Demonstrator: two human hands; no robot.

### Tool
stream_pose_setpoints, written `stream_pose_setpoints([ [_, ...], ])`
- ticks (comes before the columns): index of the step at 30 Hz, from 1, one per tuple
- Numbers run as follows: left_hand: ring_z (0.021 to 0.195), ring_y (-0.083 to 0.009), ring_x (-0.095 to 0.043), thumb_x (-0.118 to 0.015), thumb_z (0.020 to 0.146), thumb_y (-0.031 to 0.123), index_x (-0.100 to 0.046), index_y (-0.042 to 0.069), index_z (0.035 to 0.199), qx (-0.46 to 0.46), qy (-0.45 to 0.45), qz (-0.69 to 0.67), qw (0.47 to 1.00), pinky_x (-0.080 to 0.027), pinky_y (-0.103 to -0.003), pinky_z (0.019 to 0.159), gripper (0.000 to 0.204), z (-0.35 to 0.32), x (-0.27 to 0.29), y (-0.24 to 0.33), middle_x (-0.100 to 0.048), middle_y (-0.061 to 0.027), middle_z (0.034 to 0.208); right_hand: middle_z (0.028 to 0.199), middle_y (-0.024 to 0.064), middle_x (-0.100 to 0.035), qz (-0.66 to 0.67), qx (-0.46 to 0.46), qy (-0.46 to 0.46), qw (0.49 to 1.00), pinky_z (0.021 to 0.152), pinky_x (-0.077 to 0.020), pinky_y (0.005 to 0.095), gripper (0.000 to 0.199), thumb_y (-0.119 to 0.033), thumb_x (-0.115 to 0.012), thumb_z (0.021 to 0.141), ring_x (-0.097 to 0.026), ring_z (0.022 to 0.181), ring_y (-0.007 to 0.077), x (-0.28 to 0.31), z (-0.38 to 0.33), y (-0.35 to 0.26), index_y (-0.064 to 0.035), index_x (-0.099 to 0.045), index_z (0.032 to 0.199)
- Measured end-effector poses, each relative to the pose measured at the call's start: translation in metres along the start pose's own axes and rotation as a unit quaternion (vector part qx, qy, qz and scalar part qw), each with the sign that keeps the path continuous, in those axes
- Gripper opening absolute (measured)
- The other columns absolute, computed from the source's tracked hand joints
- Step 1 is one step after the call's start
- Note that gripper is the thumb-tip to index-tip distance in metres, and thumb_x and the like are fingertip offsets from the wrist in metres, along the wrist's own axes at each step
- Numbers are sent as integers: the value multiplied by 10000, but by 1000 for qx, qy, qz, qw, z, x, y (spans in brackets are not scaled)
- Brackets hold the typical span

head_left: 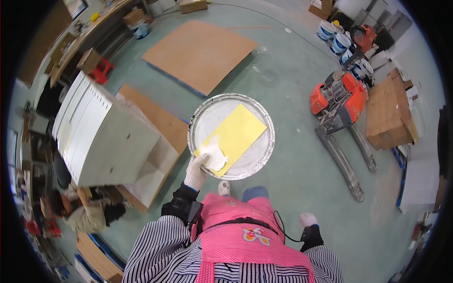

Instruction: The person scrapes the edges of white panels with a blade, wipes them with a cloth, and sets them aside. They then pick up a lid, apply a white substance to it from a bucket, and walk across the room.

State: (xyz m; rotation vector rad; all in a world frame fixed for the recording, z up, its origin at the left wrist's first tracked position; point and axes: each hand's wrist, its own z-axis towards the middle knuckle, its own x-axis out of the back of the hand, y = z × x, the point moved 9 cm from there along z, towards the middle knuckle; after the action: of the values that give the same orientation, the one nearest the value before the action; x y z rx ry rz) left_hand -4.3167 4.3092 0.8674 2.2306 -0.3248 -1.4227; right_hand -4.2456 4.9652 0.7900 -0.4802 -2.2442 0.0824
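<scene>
In front of me, my left hand (195, 174), in a white glove, grips the near left rim of a round, whitish, stained bucket lid (257, 155). Its thumb lies over the edge. A yellow rectangular sheet (240, 132) rests slantwise on the lid, and a lump of white paste (215, 155) covers its near end, beside the thumb. Low at my right side hangs my right hand (308, 220), gloved too, apart from the lid. Its fingers look curled in, and nothing shows in them.
An orange pallet truck (347, 101) stands right, near a cardboard box (389, 111) and several buckets (340, 43). To the left are stacked white panels (111, 137) and a crouching person (89, 212). Ahead lies a brown board (200, 54) on the green floor (288, 94).
</scene>
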Motion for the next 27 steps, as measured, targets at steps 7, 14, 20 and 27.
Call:
stream_pose_setpoints([
  [7, 1131, -214, -617, -574, 935, 23, -523, -7, 1278, 67, 27, 15, 997, -484, -359, 1014, 347, 195, -70, -18, -636, -96, 1207, 908, 213, -714, 425, -268, -7, 865, 715, -563, 466, 202, -214, -670, 772, -693, 833, 367, -7, 46, 52, -60, -739, 882],
  [14, 1203, -208, -576, -534, 1005, 162, -461, 4, 1380, 27, 7, 49, 998, -456, -364, 1040, 413, 391, -223, -4, -589, -100, 1319, 899, 213, -713, -201, 225, -9, 953, 716, -568, 471, 185, -203, -668, 760, -698, 838, 371, 218, 291, -153, -57, -740, 848],
  [20, 1089, -151, -598, -583, 994, 180, -520, 14, 1299, 16, 4, 53, 998, -491, -318, 971, 353, 602, -321, 1, -621, -47, 1186, 972, 145, -700, 135, 99, 91, 982, 780, -528, 421, 327, -223, -593, 885, -682, 816, 292, 498, 562, -408, -73, -664, 1166],
  [27, 1073, -143, -613, -597, 983, 184, -540, 7, 1289, 84, -102, 76, 988, -500, -311, 959, 359, 860, -488, -2, -637, -53, 1186, 887, 72, -679, 252, 80, 109, 958, 641, -536, 307, 325, -228, -555, 938, -645, 685, 155, 655, 719, -477, -33, -643, 1183],
])
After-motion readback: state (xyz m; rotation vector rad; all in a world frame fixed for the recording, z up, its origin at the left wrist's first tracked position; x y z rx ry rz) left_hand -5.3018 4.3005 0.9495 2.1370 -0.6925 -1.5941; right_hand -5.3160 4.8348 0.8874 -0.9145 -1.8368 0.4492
